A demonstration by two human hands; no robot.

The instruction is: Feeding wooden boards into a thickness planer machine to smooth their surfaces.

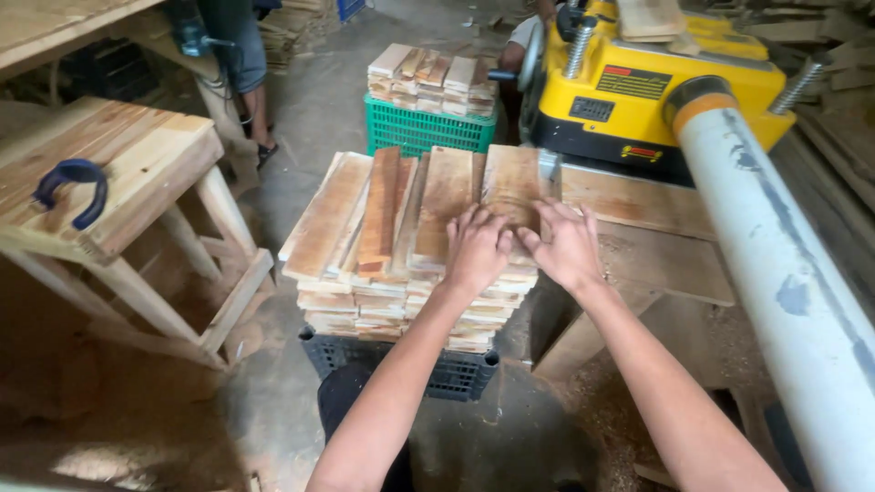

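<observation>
A tall stack of short wooden boards [383, 228] rests on a black plastic crate [456, 374] in the middle of the view. My left hand [476, 248] lies palm down on the top boards at the stack's right side, fingers spread. My right hand [567, 244] rests beside it on the right edge of the same top board [512, 182], next to the infeed table of a yellow thickness planer [638, 87]. Neither hand is closed around a board.
A green crate [424, 129] topped with more boards stands behind the stack. A wooden bench [118, 164] with a blue clamp [73, 187] is at left. A thick white pipe [784, 273] runs down the right. A person's legs [246, 82] are at the back.
</observation>
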